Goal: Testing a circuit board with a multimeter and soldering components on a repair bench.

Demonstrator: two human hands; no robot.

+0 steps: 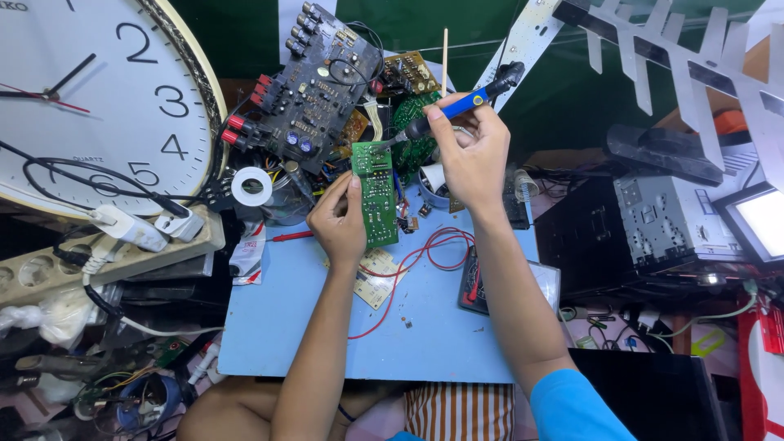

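Observation:
My left hand (339, 220) grips a narrow green circuit board (376, 192) by its left edge and holds it upright above a light blue work board (286, 318). My right hand (469, 151) holds a soldering iron (465, 102) with a blue and black handle. Its tip touches the top end of the green circuit board. A second small board with red wires (408, 261) lies flat on the blue board, just under my left hand.
A large black circuit board (314, 82) leans at the back beside a big wall clock (90, 98). A power strip (106, 249) with plugs sits on the left. A white tape roll (251, 186), a metal chassis (670, 220) and a lit screen (763, 220) are around.

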